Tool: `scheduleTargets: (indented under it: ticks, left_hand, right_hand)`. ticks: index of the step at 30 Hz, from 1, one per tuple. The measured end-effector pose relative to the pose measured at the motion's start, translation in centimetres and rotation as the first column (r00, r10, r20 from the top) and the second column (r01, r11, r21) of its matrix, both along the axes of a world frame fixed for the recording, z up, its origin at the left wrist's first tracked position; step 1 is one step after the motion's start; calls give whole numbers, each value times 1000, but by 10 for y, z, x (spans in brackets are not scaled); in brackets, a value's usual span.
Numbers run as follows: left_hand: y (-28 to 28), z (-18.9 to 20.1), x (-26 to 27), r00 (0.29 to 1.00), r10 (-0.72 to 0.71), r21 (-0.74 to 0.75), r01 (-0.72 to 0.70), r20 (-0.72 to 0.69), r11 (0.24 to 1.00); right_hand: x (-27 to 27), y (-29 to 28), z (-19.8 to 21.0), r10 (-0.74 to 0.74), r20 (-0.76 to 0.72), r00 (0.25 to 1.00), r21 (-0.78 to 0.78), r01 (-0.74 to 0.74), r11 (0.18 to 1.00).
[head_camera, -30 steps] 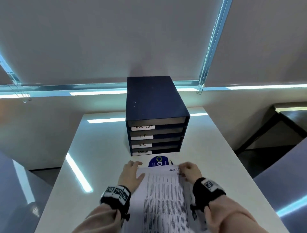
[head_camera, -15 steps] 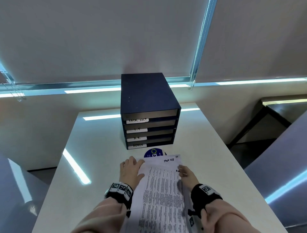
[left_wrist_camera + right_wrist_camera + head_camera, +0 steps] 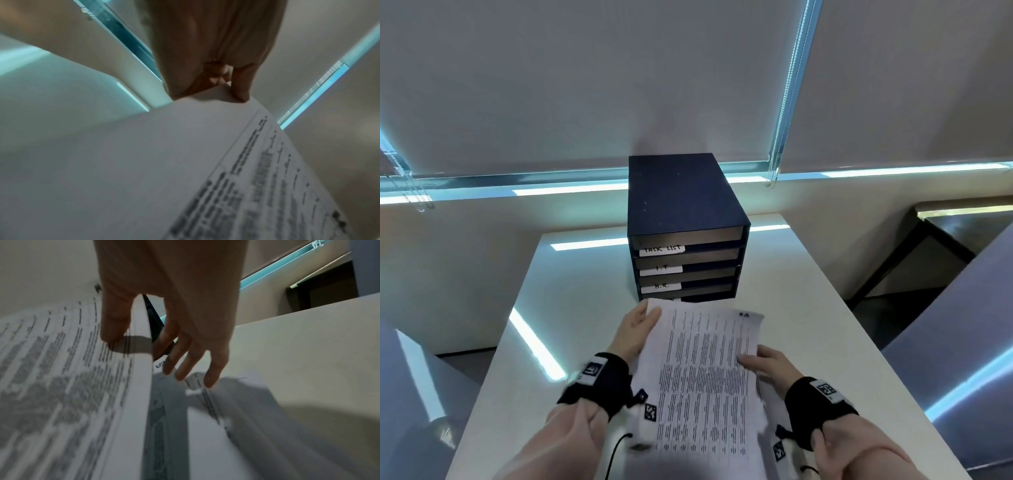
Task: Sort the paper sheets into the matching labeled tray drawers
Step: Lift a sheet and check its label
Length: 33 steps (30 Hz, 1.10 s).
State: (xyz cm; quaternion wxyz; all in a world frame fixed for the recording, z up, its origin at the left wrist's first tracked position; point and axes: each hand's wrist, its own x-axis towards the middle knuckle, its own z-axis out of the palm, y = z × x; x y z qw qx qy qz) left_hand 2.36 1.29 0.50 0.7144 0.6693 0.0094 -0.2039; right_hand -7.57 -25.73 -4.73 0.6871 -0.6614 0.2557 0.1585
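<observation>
A dark blue tray unit (image 3: 685, 205) with several stacked drawers stands at the back of the white table (image 3: 808, 308). Its labels read TASK LIST (image 3: 661, 249), I.T and H.R.; the lowest label is hidden. In front of it a printed paper sheet (image 3: 705, 363) is held off the table. My left hand (image 3: 641, 322) grips its upper left edge, thumb on top (image 3: 240, 91) of the sheet (image 3: 185, 162). My right hand (image 3: 756, 361) pinches its right edge, thumb (image 3: 115, 327) on the print and fingers underneath. More sheets (image 3: 236, 402) lie on the table below.
A dark side table (image 3: 962, 222) stands to the right beyond the table edge. Roller blinds with a bead chain (image 3: 786, 102) cover the window behind the trays. Bare tabletop shows on both sides of the tray unit.
The top sheet has come up off the pile between both hands. Its far edge now covers the lowest drawer label and the blue round object that showed before.
</observation>
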Motion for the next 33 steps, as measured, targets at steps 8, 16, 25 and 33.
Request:
scheduleTargets:
  ticks: [8, 16, 25, 33]
  left_hand:
    - [16, 5, 19, 991, 135, 92, -133, -19, 987]
    - [12, -12, 21, 980, 195, 88, -190, -50, 978]
    - [8, -27, 57, 970, 202, 266, -160, -137, 950]
    - [8, -23, 42, 918, 69, 160, -6, -391, 987]
  right_hand:
    - [-13, 18, 20, 26, 131, 991, 255, -59, 965]
    - [-19, 17, 24, 14, 99, 995, 239, -37, 970]
    - [-18, 23, 1, -68, 1, 998, 176, 67, 982]
    - [69, 3, 32, 29, -128, 991, -75, -39, 996]
